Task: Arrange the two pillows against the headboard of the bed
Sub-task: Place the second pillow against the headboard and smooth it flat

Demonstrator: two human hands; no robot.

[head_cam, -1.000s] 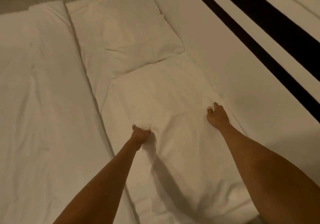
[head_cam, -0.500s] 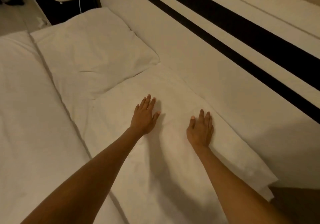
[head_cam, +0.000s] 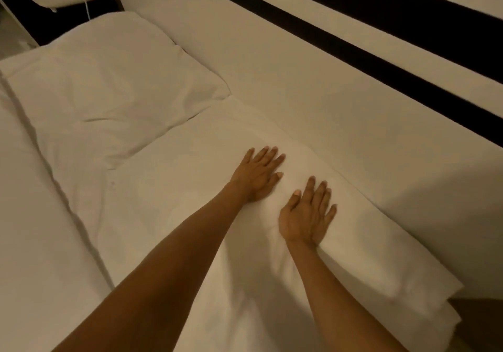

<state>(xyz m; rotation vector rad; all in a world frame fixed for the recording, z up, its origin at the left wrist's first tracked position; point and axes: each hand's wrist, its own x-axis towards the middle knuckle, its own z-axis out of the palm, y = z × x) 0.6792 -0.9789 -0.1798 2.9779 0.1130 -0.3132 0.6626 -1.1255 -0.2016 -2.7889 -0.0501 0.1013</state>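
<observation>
While both pillows already lie along the headboard (head_cam: 313, 84), the step in hand looks like flattening and squaring the near one, so the work is in pressure, not in lifting. The bed (head_cam: 40, 242) runs down the left under a pale cover, and the headboard, pale with a dark band, rises on the right. The far pillow (head_cam: 109, 84) sits plump in the upper left, its long edge touching the headboard and its near corner meeting the near pillow (head_cam: 190, 202). That near pillow lies flat beneath the arms, its long right edge against the headboard and its near end reaching the bed's corner, where loose case fabric hangs limp.

The left hand (head_cam: 257, 176) rests palm down, fingers spread, gripping nothing; the right hand (head_cam: 306, 215) lies just beside it, likewise flat and unclenched, nearer the headboard.

To do this well, I judge the palms should sweep outward from the middle toward both ends, pushing filling evenly and keeping the long edge tight to the headboard. The soft case will wrinkle if dragged, so light, steady strokes suit it. The slack end at the corner probably wants tucking square.
</observation>
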